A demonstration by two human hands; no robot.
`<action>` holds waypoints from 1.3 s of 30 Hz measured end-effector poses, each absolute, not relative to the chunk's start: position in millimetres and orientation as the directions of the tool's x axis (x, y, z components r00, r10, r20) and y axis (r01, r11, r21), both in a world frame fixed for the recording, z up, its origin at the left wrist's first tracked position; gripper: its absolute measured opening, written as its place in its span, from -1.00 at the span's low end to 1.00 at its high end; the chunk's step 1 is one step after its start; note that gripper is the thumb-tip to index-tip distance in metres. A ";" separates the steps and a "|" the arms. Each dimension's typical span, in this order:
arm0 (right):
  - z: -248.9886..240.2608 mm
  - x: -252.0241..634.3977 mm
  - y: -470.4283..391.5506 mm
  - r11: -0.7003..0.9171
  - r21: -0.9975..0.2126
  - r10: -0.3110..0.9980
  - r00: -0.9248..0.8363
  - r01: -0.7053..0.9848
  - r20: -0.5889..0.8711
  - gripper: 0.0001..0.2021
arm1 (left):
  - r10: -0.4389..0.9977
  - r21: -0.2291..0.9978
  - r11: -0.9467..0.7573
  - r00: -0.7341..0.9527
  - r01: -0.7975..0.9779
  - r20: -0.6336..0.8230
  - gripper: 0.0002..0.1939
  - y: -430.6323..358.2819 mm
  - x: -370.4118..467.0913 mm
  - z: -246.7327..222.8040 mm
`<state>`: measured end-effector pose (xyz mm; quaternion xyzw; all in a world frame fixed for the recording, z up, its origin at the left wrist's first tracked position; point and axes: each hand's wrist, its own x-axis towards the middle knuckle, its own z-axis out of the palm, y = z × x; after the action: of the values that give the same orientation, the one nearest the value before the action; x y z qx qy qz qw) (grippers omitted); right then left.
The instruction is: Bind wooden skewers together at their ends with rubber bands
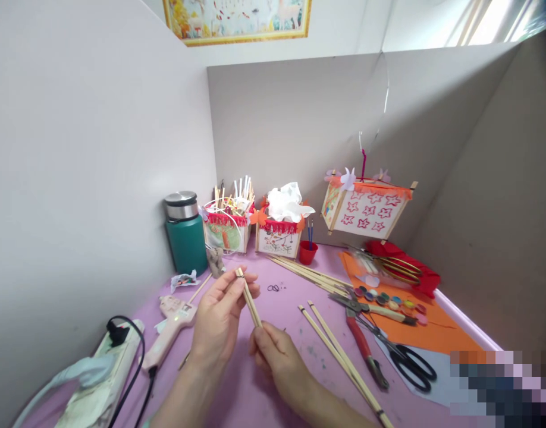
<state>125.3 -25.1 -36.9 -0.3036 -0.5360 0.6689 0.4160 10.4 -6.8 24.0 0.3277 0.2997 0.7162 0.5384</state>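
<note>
A thin bundle of wooden sticks (pixel 251 305) is held between both hands above the purple tabletop. My left hand (pixel 223 309) pinches it close to its upper end, where a small dark band goes round the sticks. Lower down, my right hand (pixel 275 355) is closed on the same bundle, hiding its bottom end. To the right of my right hand lie more wooden sticks (pixel 339 356) with dark bands near their ends. A few small black rubber bands (pixel 273 288) rest on the table beyond my hands.
At left are a glue gun (pixel 170 333), a power strip (pixel 101 380) and a green bottle (pixel 186 241). Pliers (pixel 360 336), black scissors (pixel 411 362), paint pots (pixel 389 300) and loose sticks (pixel 308 273) lie at right. Decorated boxes (pixel 279 241) stand behind; a paper lantern (pixel 369 208) hangs.
</note>
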 end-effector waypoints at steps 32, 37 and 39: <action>-44.2 135.1 -20.7 -0.272 -0.868 0.834 -0.552 -0.415 0.003 -0.61 | 0.990 0.872 -0.137 -0.089 -0.470 0.108 -0.68 -11.4 24.2 23.2; -45.3 134.5 -20.8 -0.153 -0.924 0.863 -0.504 -0.349 0.047 -0.56 | 0.992 0.918 -0.121 -0.031 -0.378 0.118 -0.72 -14.8 24.9 21.5; -45.8 133.5 -22.1 -0.136 -0.936 0.868 -0.495 -0.325 0.046 -0.56 | 0.987 0.900 -0.160 -0.045 -0.406 0.155 -0.77 -15.8 24.3 21.1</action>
<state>133.5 -22.1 -45.8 -0.2699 -0.5024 0.7038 0.4237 24.3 -15.8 21.1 0.4201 0.3456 0.6350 0.5485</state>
